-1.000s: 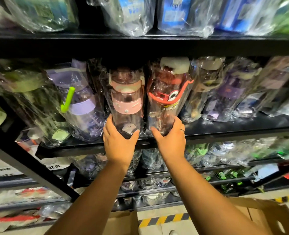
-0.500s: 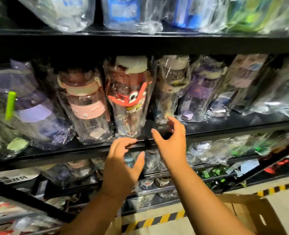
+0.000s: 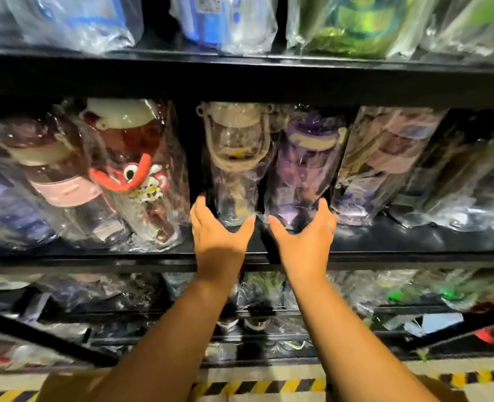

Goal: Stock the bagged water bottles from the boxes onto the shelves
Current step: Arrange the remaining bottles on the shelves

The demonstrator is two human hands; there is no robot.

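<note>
The left hand [image 3: 219, 239] spreads its fingers wide at the foot of the beige-capped bottle [image 3: 235, 169], and the right hand [image 3: 302, 242] does the same at the purple bottle [image 3: 305, 175], probably to straighten both on the shelf [image 3: 399, 240].

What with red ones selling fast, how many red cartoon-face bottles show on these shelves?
1: the red cartoon-face bottle on the middle shelf, just left of the left hand. Others may hide behind it.

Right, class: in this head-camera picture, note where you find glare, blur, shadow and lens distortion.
Head view: glare streaks the bagged purple bottle. The frame's edges smear, as on the green bottle above. The pink-banded bottle leans outward, probably partly a wide-lens effect. The lower shelves lie dim. The left hand and right hand look fairly sharp.
</note>
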